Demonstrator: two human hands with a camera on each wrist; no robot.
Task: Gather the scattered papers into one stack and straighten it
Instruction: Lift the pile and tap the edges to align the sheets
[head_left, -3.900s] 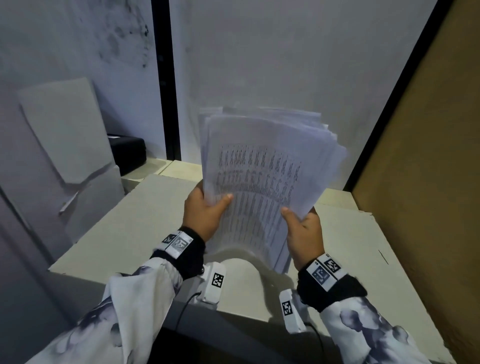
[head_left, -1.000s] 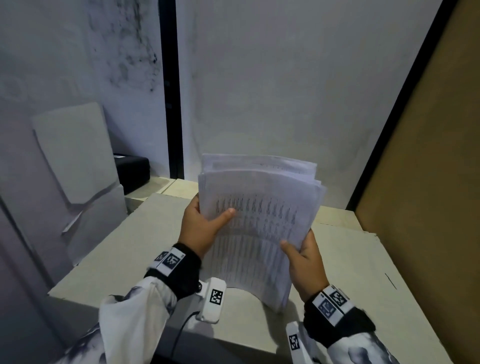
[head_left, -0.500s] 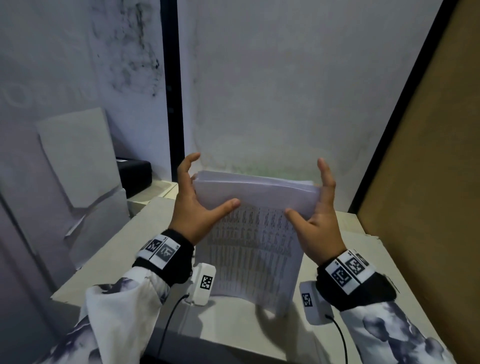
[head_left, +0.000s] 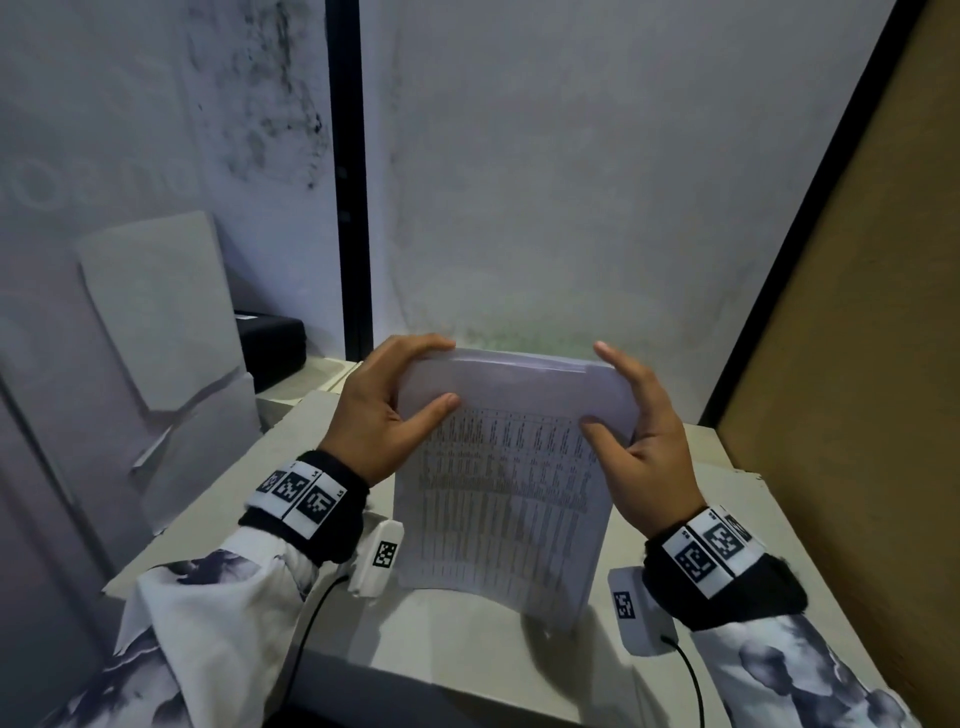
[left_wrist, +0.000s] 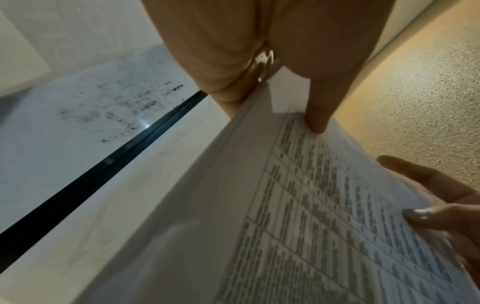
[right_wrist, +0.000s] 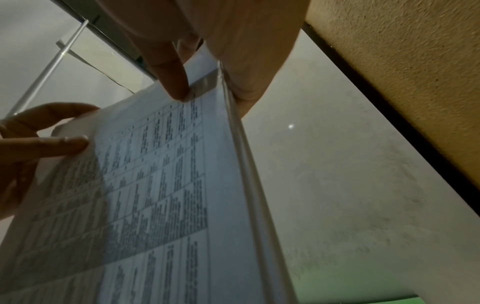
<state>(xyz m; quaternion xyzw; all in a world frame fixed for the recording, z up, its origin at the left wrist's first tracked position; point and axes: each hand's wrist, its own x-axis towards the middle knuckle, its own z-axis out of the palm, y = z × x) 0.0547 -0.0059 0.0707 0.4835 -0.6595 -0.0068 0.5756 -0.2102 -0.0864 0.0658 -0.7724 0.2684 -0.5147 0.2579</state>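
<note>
A stack of printed papers (head_left: 498, 499) stands upright and slightly bowed, its bottom edge on the pale table (head_left: 249, 499). My left hand (head_left: 423, 371) grips the top left corner, fingers curled over the top edge and thumb on the front sheet. My right hand (head_left: 618, 395) pinches the top right corner, thumb in front and fingers up along the side edge. The left wrist view shows the stack (left_wrist: 311, 205) under my left thumb (left_wrist: 317, 115). In the right wrist view my right thumb (right_wrist: 174, 82) presses the printed sheet (right_wrist: 155, 185). The top edges look even.
A black box (head_left: 272, 348) sits at the back left, past the table's corner. Grey boards (head_left: 156, 312) lean against the left wall. A brown panel (head_left: 857, 364) closes off the right side, and a white wall stands close behind the table.
The fanned stack came down onto the table. Both hands slid from its lower sides up to the top corners, and the left fingers have curled over the top edge.
</note>
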